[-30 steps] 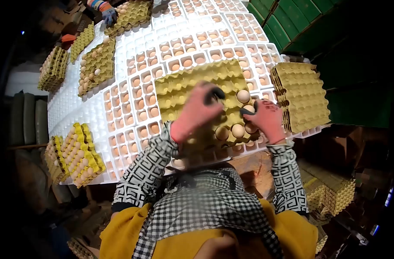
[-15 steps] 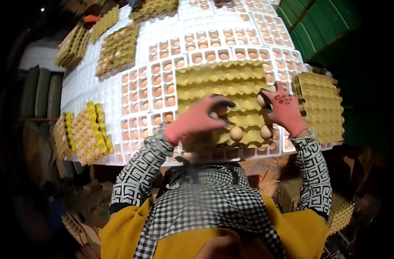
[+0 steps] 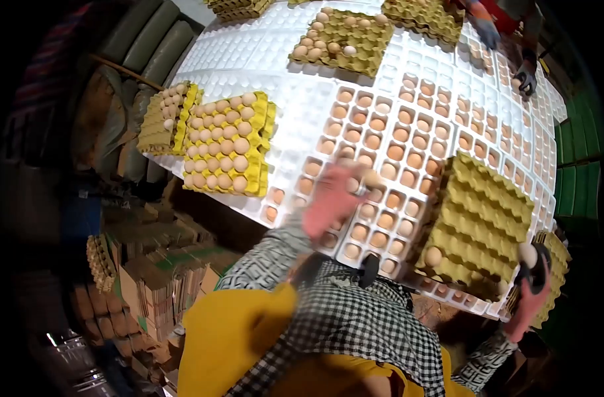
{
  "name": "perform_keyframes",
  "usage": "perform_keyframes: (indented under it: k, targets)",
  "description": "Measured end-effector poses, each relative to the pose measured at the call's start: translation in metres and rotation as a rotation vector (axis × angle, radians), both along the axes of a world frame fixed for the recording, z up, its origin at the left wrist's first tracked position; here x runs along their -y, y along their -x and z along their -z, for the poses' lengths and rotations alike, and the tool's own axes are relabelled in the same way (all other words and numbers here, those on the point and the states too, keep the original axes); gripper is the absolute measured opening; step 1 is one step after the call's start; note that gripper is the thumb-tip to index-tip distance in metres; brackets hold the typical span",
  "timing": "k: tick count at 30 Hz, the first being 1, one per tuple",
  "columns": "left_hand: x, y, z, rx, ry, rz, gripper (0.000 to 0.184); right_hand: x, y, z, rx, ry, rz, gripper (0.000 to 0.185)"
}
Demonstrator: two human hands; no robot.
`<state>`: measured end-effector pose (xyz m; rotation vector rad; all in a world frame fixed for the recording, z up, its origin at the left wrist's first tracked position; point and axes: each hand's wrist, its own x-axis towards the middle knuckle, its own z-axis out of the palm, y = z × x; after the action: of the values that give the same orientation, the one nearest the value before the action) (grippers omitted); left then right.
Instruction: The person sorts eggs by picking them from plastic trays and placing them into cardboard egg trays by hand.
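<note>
My left hand [image 3: 331, 202], in a pink glove and smeared by motion, is over the white egg trays [image 3: 302, 112] left of the yellow pulp tray [image 3: 477, 221]. An egg [image 3: 371, 178] shows at its fingertips. Beyond the pulp tray's right edge, my right hand [image 3: 535, 291] has its dark-tipped fingers curled round an egg [image 3: 528, 255]. A single egg [image 3: 433, 257] lies on the pulp tray's near left part. Many eggs fill the white cells beneath and around my left hand.
Stacked yellow trays with eggs [image 3: 226, 142] stand at the left table edge. Another part-filled tray [image 3: 345, 40] lies farther back. A co-worker's gloved hands [image 3: 485, 30] are at the far right. Green crates [image 3: 578, 165] line the right side; flattened cardboard [image 3: 153, 284] lies below left.
The view has swung left. My left hand has moved off the pulp tray to the white trays, carrying an egg. My right hand has lifted an egg past the tray's right edge.
</note>
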<state>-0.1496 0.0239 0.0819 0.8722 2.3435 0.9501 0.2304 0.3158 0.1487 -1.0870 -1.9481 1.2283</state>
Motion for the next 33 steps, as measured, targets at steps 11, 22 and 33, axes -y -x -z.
perform_keyframes:
  k: [11, 22, 33]
  targets:
    - [0.106, 0.174, 0.062, -0.393, 0.615, 0.346, 0.036, 0.228, 0.431, 0.114, 0.395, -0.433, -0.565, 0.053]
    - [0.070, 0.230, 0.091, -0.089, 0.448, 0.048, 0.059, 0.213, 0.541, 0.164, 0.411, -0.350, -0.668, 0.046]
    - [0.031, 0.272, 0.174, -0.683, 0.070, -0.112, 0.045, 0.198, 0.586, 0.224, 0.103, -0.548, -0.446, 0.051]
